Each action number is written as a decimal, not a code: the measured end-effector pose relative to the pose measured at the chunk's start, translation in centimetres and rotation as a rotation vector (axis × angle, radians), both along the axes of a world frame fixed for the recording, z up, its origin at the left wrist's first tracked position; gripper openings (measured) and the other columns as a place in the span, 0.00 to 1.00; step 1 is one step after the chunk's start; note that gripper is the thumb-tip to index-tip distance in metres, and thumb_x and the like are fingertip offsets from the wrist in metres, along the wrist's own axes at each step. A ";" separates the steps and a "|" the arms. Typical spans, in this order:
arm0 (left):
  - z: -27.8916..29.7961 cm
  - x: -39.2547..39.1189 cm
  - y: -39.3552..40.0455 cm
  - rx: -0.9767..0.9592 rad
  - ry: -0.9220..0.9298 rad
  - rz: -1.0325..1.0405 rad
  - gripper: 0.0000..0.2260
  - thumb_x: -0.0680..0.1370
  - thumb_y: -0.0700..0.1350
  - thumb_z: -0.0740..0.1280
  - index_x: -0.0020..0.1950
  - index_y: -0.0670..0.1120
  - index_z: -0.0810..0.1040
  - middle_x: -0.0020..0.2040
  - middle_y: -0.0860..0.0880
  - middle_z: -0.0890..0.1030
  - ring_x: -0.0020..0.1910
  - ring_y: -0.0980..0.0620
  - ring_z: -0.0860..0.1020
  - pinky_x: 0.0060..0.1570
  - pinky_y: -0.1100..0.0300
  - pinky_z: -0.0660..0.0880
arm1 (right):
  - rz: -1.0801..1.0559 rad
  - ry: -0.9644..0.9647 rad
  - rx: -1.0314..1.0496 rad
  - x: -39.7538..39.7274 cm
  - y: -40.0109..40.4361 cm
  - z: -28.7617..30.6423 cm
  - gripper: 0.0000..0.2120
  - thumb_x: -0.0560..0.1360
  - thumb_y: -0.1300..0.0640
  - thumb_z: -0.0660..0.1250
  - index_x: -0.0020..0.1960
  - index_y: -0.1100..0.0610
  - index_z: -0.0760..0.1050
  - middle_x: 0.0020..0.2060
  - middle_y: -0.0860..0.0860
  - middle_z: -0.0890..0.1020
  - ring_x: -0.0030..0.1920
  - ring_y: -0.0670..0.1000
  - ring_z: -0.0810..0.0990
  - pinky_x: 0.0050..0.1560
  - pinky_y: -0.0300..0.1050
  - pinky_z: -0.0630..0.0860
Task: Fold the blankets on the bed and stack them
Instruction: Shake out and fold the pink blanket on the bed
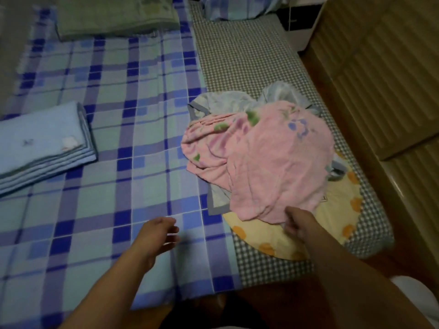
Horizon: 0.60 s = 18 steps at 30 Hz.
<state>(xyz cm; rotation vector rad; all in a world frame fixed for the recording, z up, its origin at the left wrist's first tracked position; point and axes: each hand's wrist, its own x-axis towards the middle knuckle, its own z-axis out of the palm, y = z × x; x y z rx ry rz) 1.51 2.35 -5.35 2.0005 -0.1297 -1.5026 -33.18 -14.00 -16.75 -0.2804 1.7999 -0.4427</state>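
Your right hand (298, 223) reaches to the near edge of the crumpled pink blanket (273, 162), fingers curled down at the cloth's lower hem; the blur there makes it hard to say for certain, but the fingers appear to pinch the fabric. Your left hand (158, 232) hangs just above the blue plaid sheet (142, 103), fingers loosely spread and holding nothing.

The pink blanket, printed with green and purple flowers, lies in a loose heap on the right side of the bed. It sits on top of a pale blanket with grey trim (213, 200), whose edges show at the heap's far side and at its lower left corner. Beneath both lies a yellow blanket with orange spots (273, 243), spread flat with its rounded edge toward you and touching your right hand's wrist area.

Those three rest on a grey checked mattress cover (242, 58) that runs along the bed's right side, beside the plaid sheet.

At the left, well apart from the heap, a folded light-blue blanket (42, 143) lies flat on the plaid sheet, its layered edges facing right. At the far end of the sheet sits a folded green blanket (114, 17), also flat. A plaid pillow (228, 8) shows at the top, on the checked cover.

To the right of the bed stands wooden furniture with slatted panels (380, 79).
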 end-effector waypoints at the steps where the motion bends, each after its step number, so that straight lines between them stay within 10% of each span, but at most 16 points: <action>1: 0.5 -0.1 0.5 0.002 -0.009 0.012 0.09 0.81 0.45 0.66 0.58 0.42 0.79 0.52 0.39 0.83 0.48 0.41 0.82 0.44 0.51 0.79 | -0.038 -0.060 0.003 0.7 -0.7 -0.1 0.08 0.77 0.56 0.69 0.54 0.57 0.73 0.42 0.55 0.74 0.38 0.50 0.73 0.41 0.47 0.81; 10: 3.4 -2.1 4.9 0.021 0.129 0.231 0.10 0.81 0.43 0.65 0.59 0.41 0.80 0.55 0.38 0.84 0.50 0.41 0.82 0.54 0.48 0.78 | 0.067 0.168 -0.151 2.0 -1.1 1.1 0.17 0.78 0.60 0.65 0.65 0.64 0.74 0.61 0.61 0.80 0.49 0.58 0.83 0.36 0.44 0.76; 13: 3.2 -2.1 4.6 0.000 0.103 0.181 0.10 0.81 0.44 0.64 0.58 0.41 0.80 0.54 0.37 0.83 0.49 0.41 0.82 0.51 0.48 0.79 | 0.207 0.451 -0.140 1.1 0.2 3.2 0.22 0.81 0.52 0.63 0.65 0.70 0.73 0.62 0.67 0.77 0.62 0.65 0.78 0.54 0.53 0.77; 18: 2.8 -2.1 4.3 -0.018 0.127 0.085 0.11 0.81 0.44 0.65 0.61 0.42 0.79 0.54 0.38 0.83 0.50 0.40 0.82 0.48 0.49 0.80 | 0.306 0.582 -0.230 -0.9 7.9 8.2 0.19 0.80 0.55 0.64 0.55 0.72 0.78 0.54 0.67 0.81 0.51 0.65 0.80 0.51 0.52 0.76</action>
